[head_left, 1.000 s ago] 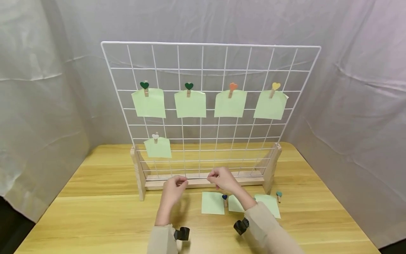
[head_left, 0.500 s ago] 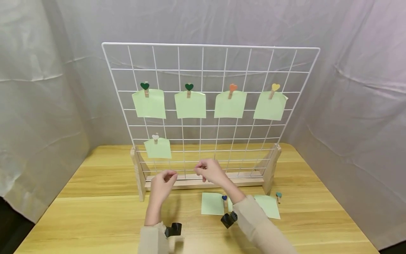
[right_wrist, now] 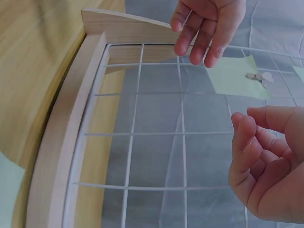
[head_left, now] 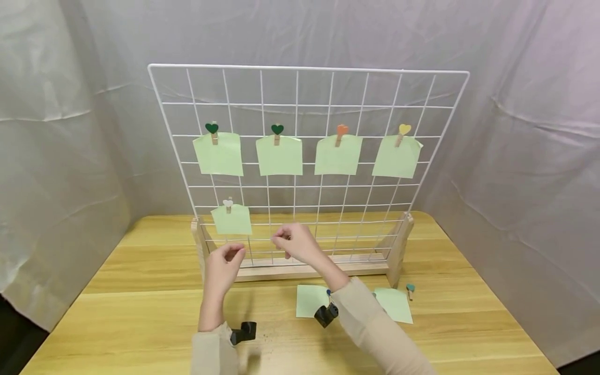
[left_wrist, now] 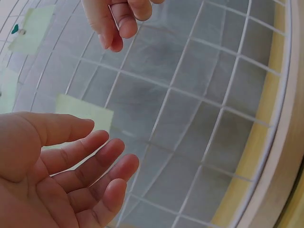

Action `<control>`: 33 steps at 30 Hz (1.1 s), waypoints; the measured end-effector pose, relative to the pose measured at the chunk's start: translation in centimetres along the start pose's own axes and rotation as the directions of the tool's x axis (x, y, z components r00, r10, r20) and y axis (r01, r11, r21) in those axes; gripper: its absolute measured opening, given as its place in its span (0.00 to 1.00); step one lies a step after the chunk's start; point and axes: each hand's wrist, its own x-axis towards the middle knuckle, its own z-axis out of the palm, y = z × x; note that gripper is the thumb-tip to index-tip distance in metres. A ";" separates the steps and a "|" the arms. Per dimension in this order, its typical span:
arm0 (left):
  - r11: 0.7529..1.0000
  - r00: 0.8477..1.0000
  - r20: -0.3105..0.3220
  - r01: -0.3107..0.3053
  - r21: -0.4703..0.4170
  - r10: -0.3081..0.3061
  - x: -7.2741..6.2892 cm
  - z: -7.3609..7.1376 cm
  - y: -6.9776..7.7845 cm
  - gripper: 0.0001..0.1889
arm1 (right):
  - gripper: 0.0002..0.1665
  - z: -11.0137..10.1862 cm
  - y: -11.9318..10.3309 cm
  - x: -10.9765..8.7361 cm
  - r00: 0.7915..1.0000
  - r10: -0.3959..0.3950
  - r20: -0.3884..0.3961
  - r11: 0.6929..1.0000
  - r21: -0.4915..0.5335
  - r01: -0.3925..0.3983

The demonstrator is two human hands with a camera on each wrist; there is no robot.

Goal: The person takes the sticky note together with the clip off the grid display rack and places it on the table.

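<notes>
My left hand (head_left: pixel 224 266) is raised in front of the lower left of the white wire grid (head_left: pixel 309 67), holding nothing; its fingers are loosely bent in the left wrist view. To its right, my right hand (head_left: pixel 300 245) hovers before the grid's lower middle. Its fingers (right_wrist: pixel 247 130) curl loosely, thumb close to the index finger and nothing between them. A pale green paper note (head_left: pixel 233 221) hangs just above my left hand from a clothespin with a white heart (head_left: pixel 228 204). Several more notes hang in a row above, including one (head_left: pixel 279 157) under a dark green heart clothespin (head_left: pixel 277 131).
The grid stands in a wooden base (head_left: pixel 290 272) on a wood-grain table (head_left: pixel 140 291). On the table lie a green note (head_left: pixel 307 301), another note (head_left: pixel 396 305) farther right and a teal heart clothespin (head_left: pixel 410 289). My right sleeve and wrist camera (head_left: pixel 326 315) partly cover a blue heart clothespin.
Both hands have moved left and up, away from the grid's bottom rail. The notes and clothespins stay where they were.
</notes>
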 end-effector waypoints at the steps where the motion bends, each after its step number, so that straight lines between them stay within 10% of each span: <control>1: 1.000 1.000 -0.009 0.002 0.003 -0.002 0.1 -0.2 0.0 0.12 | 0.10 0.0 -0.2 0.1 1.000 0.001 -0.001 1.000 -0.006 -0.001; 20: 0.993 0.976 -0.196 0.081 -0.081 -0.096 1.7 -2.7 1.5 0.14 | 0.11 0.6 -4.7 3.0 0.996 -0.086 0.005 0.996 -0.037 0.086; 33: 0.983 0.972 -0.229 0.017 -0.180 -0.058 2.3 -2.2 1.2 0.15 | 0.23 1.3 -6.9 4.2 0.995 -0.094 0.037 0.993 -0.067 0.096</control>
